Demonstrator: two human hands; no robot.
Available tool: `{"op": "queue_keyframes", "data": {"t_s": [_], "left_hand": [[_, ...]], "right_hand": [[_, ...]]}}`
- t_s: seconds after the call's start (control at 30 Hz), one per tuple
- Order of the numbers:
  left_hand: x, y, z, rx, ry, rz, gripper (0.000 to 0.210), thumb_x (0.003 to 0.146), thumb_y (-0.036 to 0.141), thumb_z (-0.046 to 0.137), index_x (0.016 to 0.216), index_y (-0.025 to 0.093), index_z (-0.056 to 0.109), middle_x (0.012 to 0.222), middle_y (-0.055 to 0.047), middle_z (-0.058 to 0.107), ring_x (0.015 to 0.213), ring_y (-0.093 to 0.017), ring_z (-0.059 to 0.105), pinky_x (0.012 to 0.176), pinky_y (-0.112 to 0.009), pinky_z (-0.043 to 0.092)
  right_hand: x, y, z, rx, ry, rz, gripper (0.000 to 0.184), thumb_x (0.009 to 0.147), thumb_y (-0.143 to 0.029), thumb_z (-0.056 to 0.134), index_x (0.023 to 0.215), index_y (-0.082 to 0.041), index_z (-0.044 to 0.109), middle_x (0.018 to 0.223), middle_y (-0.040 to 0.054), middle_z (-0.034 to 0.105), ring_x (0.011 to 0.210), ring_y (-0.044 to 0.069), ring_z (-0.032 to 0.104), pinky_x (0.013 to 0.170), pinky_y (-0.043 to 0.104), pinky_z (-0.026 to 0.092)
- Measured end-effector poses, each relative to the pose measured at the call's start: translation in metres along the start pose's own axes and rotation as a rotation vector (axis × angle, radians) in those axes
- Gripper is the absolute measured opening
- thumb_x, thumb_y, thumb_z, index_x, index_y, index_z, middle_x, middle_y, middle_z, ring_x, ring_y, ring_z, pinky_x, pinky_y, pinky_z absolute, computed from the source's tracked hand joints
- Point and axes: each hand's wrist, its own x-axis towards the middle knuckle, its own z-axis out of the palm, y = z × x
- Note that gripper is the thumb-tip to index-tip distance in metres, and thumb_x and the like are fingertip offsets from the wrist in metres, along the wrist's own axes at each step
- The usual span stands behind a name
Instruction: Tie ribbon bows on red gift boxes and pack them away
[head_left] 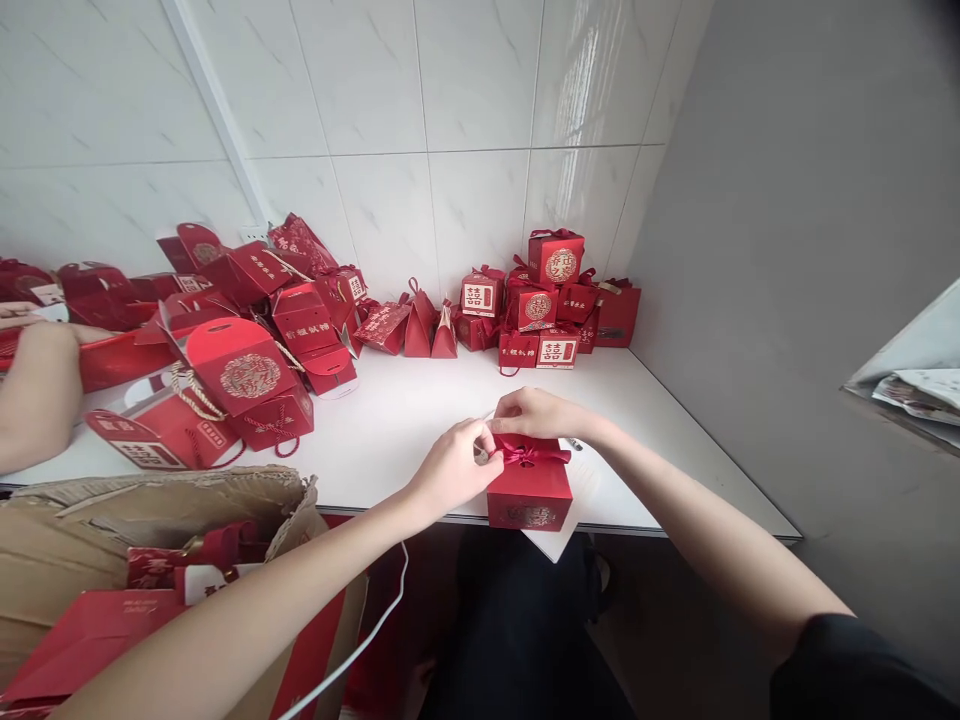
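A red gift box with a gold round pattern on its front stands at the table's front edge, partly over a pale card. A dark red ribbon is tied in a bow on its top. At the box's left side, my left hand has thumb and forefinger closed on the ribbon's left part. My right hand reaches over the back of the box, fingertips pinched close to the left hand. What lies between those right fingertips is too small to make out; a thin pale piece shows beside them.
Red gift boxes are stacked at the back right, and more boxes are heaped at the left. A cardboard carton with red packaging stands front left. Another person's arm rests at far left. A grey partition borders the right.
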Motion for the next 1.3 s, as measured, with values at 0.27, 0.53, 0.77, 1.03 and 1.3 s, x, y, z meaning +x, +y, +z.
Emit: {"op": "queue_keyframes", "data": {"t_s": [0.27, 0.53, 0.77, 1.03, 1.3], "left_hand": [[0.002, -0.001, -0.009, 0.181, -0.113, -0.172, 0.036, 0.073, 0.042, 0.052, 0.05, 0.021, 0.035, 0.052, 0.002, 0.048, 0.049, -0.015, 0.048, 0.051, -0.026, 0.035], [0.001, -0.001, -0.011, 0.319, 0.002, 0.031, 0.015, 0.075, 0.035, 0.054, 0.071, 0.021, 0.051, 0.077, -0.002, 0.057, 0.073, -0.02, 0.057, 0.063, -0.03, 0.044], [0.006, 0.01, 0.004, 0.37, 0.015, 0.368, 0.01, 0.079, 0.017, 0.051, 0.078, 0.019, 0.06, 0.086, -0.004, 0.059, 0.088, -0.021, 0.053, 0.08, -0.035, 0.046], [0.008, 0.014, 0.013, 0.552, -0.007, 0.312, 0.013, 0.083, 0.021, 0.054, 0.085, 0.017, 0.066, 0.08, -0.005, 0.059, 0.085, -0.022, 0.054, 0.078, -0.037, 0.046], [0.007, 0.011, 0.017, 0.472, -0.005, 0.321, 0.017, 0.085, 0.018, 0.051, 0.095, 0.018, 0.065, 0.093, -0.006, 0.061, 0.09, -0.021, 0.054, 0.082, -0.036, 0.046]], "right_hand": [[-0.006, 0.007, 0.006, 0.137, -0.007, -0.06, 0.018, 0.077, -0.032, 0.058, 0.081, -0.016, 0.063, 0.08, 0.0015, 0.066, 0.07, 0.014, 0.057, 0.063, 0.024, 0.043], [-0.002, 0.011, 0.012, 0.125, 0.119, -0.137, 0.015, 0.079, -0.023, 0.051, 0.076, -0.015, 0.063, 0.077, 0.0022, 0.066, 0.069, 0.013, 0.058, 0.068, 0.025, 0.044], [-0.007, 0.01, 0.002, 0.088, 0.074, -0.079, 0.025, 0.083, -0.033, 0.045, 0.073, -0.015, 0.06, 0.067, 0.0001, 0.061, 0.061, 0.012, 0.052, 0.057, 0.024, 0.039], [0.008, -0.001, -0.006, -0.093, -0.053, -0.112, 0.018, 0.063, -0.005, 0.051, 0.072, -0.016, 0.062, 0.065, -0.0013, 0.061, 0.063, 0.012, 0.053, 0.056, 0.022, 0.038], [0.008, 0.002, 0.0, 0.008, 0.054, -0.122, 0.018, 0.069, -0.004, 0.047, 0.071, -0.015, 0.062, 0.068, 0.0002, 0.062, 0.064, 0.012, 0.055, 0.059, 0.022, 0.04]]}}
